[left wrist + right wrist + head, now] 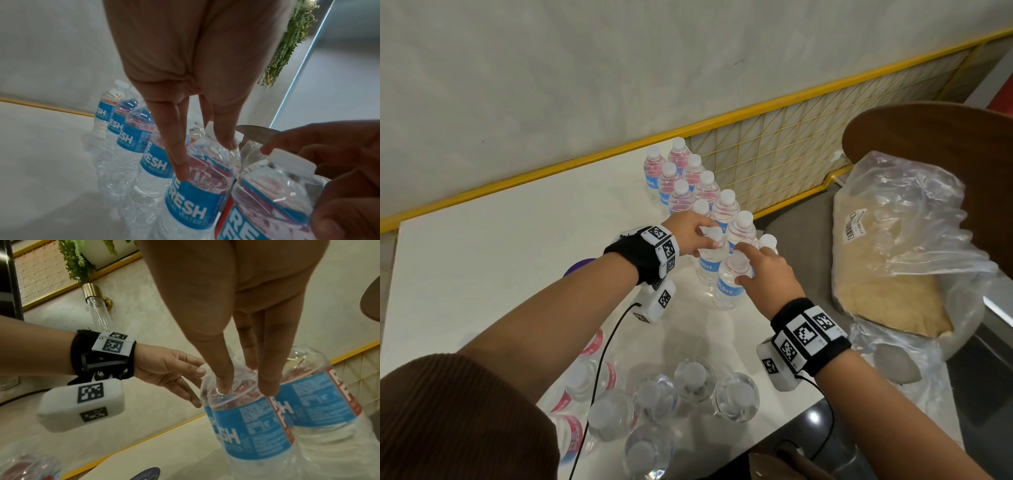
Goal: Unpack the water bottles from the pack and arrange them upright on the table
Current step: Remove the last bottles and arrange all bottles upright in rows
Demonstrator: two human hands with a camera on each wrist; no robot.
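Two rows of upright water bottles (688,178) with white caps and blue labels stand at the back right of the white table (500,246). At the near end of the rows my left hand (703,236) grips one bottle (708,265) by its neck, thumb at the cap, fingers (179,155) lying down its shoulder. Right beside it my right hand (748,270) pinches the shoulder of another bottle (729,291) between thumb and fingers (269,386). Both bottles stand upright on the table, touching each other (273,203). A further cluster of bottles (654,401) stands near my body.
A crumpled clear plastic bag (904,219) with tan contents lies on a chair (945,137) to the right of the table. A yellow-framed mesh rail (791,154) runs along the table's back edge. The table's right edge (808,401) is close to the bottles. Wrist cables hang over the near cluster.
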